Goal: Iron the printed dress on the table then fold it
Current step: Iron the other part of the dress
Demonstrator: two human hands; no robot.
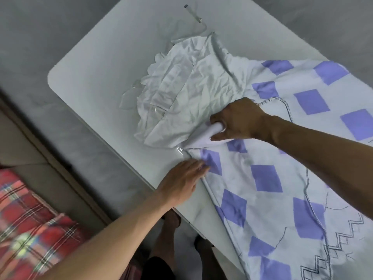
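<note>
The printed dress (262, 178) lies spread over the white table (105, 77), white with purple squares on the skirt and a crumpled plain white top part (191, 87) toward the far end. My right hand (238, 120) grips a bunched fold of the white fabric near the waist and lifts it slightly. My left hand (183, 178) rests flat with straight fingers on the dress's near edge, just below that fold. No iron shows in the frame.
Thin straps (193, 16) of the dress trail toward the table's far end. A red plaid fabric (30, 225) sits on a low surface at the lower left. Grey floor surrounds the table; my feet (171, 219) stand by its near edge.
</note>
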